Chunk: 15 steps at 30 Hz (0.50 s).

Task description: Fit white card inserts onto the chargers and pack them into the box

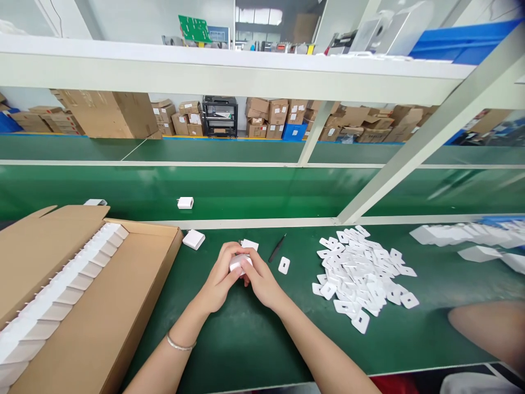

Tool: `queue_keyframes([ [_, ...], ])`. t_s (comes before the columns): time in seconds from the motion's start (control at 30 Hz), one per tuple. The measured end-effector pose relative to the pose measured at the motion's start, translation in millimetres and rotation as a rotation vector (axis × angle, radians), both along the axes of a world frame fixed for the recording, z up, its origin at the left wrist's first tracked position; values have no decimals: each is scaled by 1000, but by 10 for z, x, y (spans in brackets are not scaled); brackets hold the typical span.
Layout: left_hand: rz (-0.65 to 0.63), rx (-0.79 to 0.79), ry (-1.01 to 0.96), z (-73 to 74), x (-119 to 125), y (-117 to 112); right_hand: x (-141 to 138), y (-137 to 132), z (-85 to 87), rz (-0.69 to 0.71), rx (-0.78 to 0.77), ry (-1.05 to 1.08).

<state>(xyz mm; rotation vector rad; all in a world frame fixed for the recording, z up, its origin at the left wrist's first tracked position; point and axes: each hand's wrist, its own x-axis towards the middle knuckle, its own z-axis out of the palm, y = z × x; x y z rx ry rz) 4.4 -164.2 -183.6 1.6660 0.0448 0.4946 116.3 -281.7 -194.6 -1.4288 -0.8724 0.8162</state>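
I've got left hand (pixel 217 279) and right hand (pixel 262 280), fingers wrapped round 1 white block (pixel 239 262); 1 row (pixel 68 298) looks done in the carton (pixel 143 268) by the table (pixel 241 350)'s back edge, loose plates (pixel 361 273) remain

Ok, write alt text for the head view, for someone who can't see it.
A small white block sits in the grip of a person's left hand and right hand above a green table, with piled flat white plates at right and an open cardboard box at left.
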Motion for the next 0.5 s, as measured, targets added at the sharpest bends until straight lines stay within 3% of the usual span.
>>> queue_keyframes([
  [0.17, 123, 95, -22, -72, 24, 58, -19, 36, -52, -82, 138, -39],
  [0.3, 96, 240, 15, -78, 25, 75, 10, 60, -98, -166, 186, -12],
  [0.5, 101, 242, 61, -74, 25, 52, 42, 98, -165, -138, 167, 37],
])
